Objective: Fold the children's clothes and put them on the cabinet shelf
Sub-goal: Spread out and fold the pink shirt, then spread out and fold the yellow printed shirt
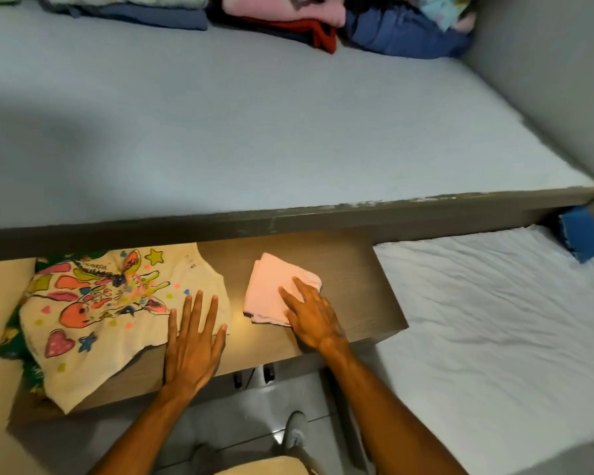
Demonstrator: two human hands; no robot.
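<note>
I see a wooden table [340, 269] standing under the grey cabinet shelf [254, 132], with a white bed sheet [494, 320] off to the right. My right hand [312, 320] lies flat on the folded pink cloth [271, 289], fingers [288, 296] spread and open, pressing its near right corner rather than gripping it. The cloth sits on the table just ahead of those fingers. My left hand [192, 344] rests open and flat too, its fingertips touching the right edge of the cream printed shirt [110, 313], which spreads out to the left of them and hangs over the table's near edge. A green garment [14, 351] peeks out beneath the shirt. Far beyond both hands, stacked folded clothes [288, 18] line the back of the shelf.
</note>
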